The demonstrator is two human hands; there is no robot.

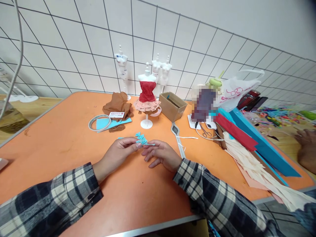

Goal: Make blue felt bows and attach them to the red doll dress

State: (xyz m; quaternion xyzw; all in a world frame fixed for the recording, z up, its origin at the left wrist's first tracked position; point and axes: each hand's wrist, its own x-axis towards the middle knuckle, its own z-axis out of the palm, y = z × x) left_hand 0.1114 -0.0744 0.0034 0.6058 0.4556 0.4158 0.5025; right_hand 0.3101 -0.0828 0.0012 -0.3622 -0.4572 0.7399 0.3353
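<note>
Pale blue ruffled paper (142, 140), folded into small peaks, is held just above the orange table top. My left hand (118, 152) pinches it from the left between thumb and fingers. On the other side, my right hand (161, 154) has its upper fingertips at the strip's right end, while the lower fingers curl loosely apart. Beyond both hands stands a small white dress form (147, 78) on a round foot. It wears a red bodice (147, 91) and a layered pink ruffled skirt (147, 105) with brown edging beneath.
At left lie a tape roll (90, 123), blue sheet (121, 123), small box (117, 115) and brown crepe paper (118, 102). A cardboard box (173, 107), grey zip strip (178, 140), scissors (205, 132) and colored paper rolls (237, 131) are rightward. Another person's hand (307, 148) is far right.
</note>
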